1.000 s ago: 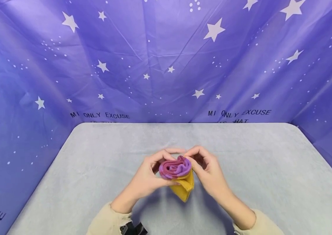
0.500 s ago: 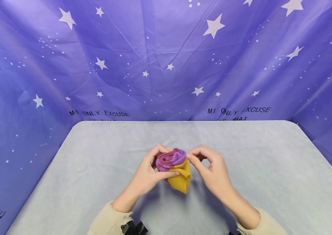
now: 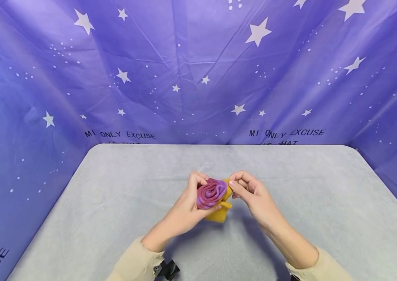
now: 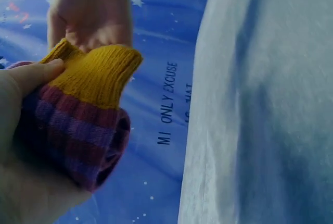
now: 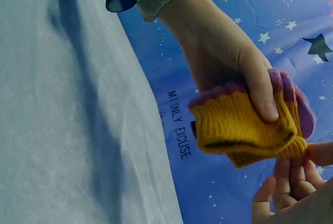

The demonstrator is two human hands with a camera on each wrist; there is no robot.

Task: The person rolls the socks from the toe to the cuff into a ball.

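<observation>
A rolled-up pair of knitted socks (image 3: 211,195), striped maroon and purple, is held above the table with its spiral end facing up in the head view. My left hand (image 3: 183,212) grips the roll from the left, the thumb lying across the yellow ribbed cuff (image 4: 99,75). From the other side my right hand (image 3: 259,201) pinches one edge of that cuff between thumb and fingers and draws it out from the roll. In the right wrist view the opening of the cuff (image 5: 239,125) gapes, with a dark slit inside. The left fingers behind the roll are mostly hidden.
A grey cloth-covered table (image 3: 132,175) lies beneath both hands. Purple star-printed curtains (image 3: 198,58) with black lettering hang behind it and on both sides. Black wrist camera gear (image 3: 167,270) shows at the left sleeve.
The roll has tilted and moved slightly right since the last half second, with the left hand. My right hand now pulls the cuff's far edge outward, and the cuff opens wider.
</observation>
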